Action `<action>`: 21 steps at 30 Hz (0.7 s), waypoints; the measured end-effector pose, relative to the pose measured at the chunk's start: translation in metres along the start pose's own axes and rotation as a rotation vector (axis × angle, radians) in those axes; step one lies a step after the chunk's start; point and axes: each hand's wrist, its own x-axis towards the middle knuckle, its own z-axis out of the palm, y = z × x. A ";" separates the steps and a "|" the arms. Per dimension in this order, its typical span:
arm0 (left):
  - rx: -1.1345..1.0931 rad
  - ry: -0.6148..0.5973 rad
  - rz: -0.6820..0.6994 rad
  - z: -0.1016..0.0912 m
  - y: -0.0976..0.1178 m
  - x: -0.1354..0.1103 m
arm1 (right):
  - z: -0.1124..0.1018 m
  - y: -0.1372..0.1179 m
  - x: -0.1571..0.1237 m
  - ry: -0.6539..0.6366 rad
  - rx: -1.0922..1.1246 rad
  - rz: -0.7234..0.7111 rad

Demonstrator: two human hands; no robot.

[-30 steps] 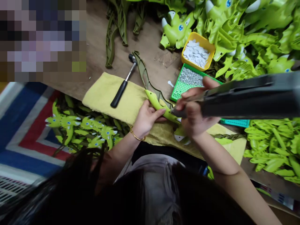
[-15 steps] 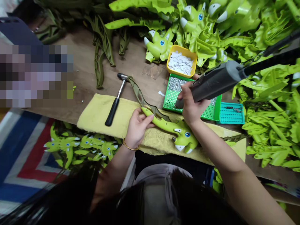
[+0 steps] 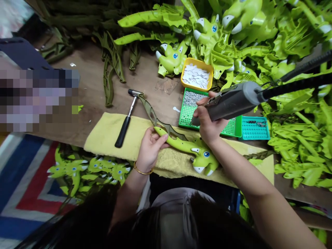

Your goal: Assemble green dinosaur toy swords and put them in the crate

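Observation:
My left hand (image 3: 150, 148), with a gold bangle (image 3: 142, 171) at the wrist, grips the long tail of a lime-green plastic toy dinosaur (image 3: 204, 159). The toy lies on a yellow towel (image 3: 109, 135), and a dark olive spiked plate (image 3: 153, 114) runs along its back. My right hand (image 3: 206, 121) is shut on a grey power screwdriver (image 3: 230, 103) with a black cable (image 3: 298, 86). Its tip points down over a green perforated tray (image 3: 188, 112) of small screws, apart from the toy.
A black-handled hammer (image 3: 127, 119) rests on the towel's far edge. Behind stands a yellow tray of white pieces (image 3: 197, 74), with a teal tray (image 3: 255, 128) to the right. Piles of green toy parts (image 3: 298, 138) surround the bench. A striped rug (image 3: 26, 186) lies left.
My right hand has lifted the screwdriver off the toy and away to the far side, over the green tray. The toy's head now shows, and my view has tilted back.

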 end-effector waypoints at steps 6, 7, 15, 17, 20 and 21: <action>0.000 0.000 0.004 0.000 -0.001 0.000 | 0.002 0.001 -0.001 -0.023 -0.062 0.040; 0.000 -0.001 0.006 0.000 -0.001 0.000 | 0.002 0.002 -0.002 -0.027 -0.057 0.036; -0.019 -0.006 -0.007 0.001 0.002 0.002 | 0.001 -0.009 0.005 -0.046 0.015 -0.043; -0.024 -0.014 -0.014 0.002 0.002 0.002 | 0.004 -0.023 0.011 -0.011 0.048 -0.069; -0.049 -0.033 -0.009 0.003 0.000 0.004 | 0.016 -0.044 0.012 -0.028 0.043 -0.056; -0.065 -0.038 -0.006 0.003 -0.002 0.004 | 0.023 -0.049 0.010 -0.060 0.018 -0.023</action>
